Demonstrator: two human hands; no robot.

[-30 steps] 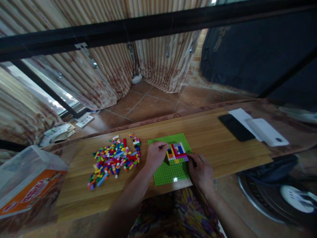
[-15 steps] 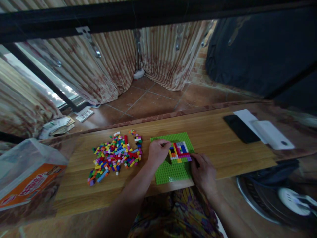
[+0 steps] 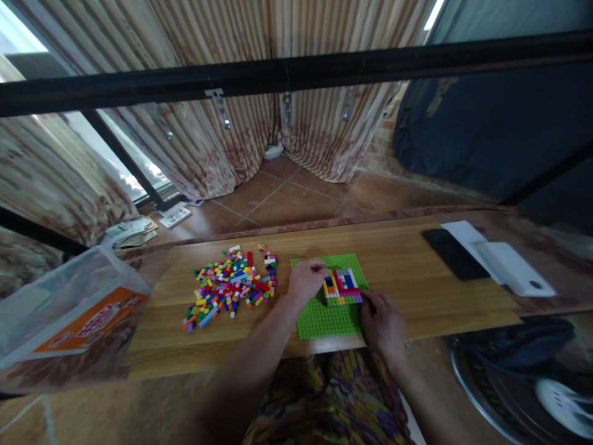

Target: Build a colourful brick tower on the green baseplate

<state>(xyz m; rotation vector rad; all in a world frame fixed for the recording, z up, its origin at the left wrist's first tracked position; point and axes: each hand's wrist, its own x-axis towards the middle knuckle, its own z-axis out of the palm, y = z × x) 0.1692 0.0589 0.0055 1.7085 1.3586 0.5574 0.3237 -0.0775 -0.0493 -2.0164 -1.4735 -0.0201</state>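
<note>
A green studded baseplate lies on the wooden table. On it sits a flat patch of toy bricks in red, blue, white, yellow, orange and purple. My left hand is over the plate's left part, its fingers pinched at the left side of the patch; anything between the fingertips is too small to make out. At the plate's right edge is my right hand, fingers curled and fingertips close to the patch's lower right corner. What those fingers grip is hidden. Left of the plate spreads a pile of loose toy bricks.
A clear plastic tub with an orange label stands left of the wooden table. Toward the right end lie a black phone-like slab and a white box. A dark metal bar crosses beyond the table, before curtains.
The head view has tilted up slightly and shifted left, so everything sits further right in the picture. Both hands keep nearly the same places at the brick patch.
</note>
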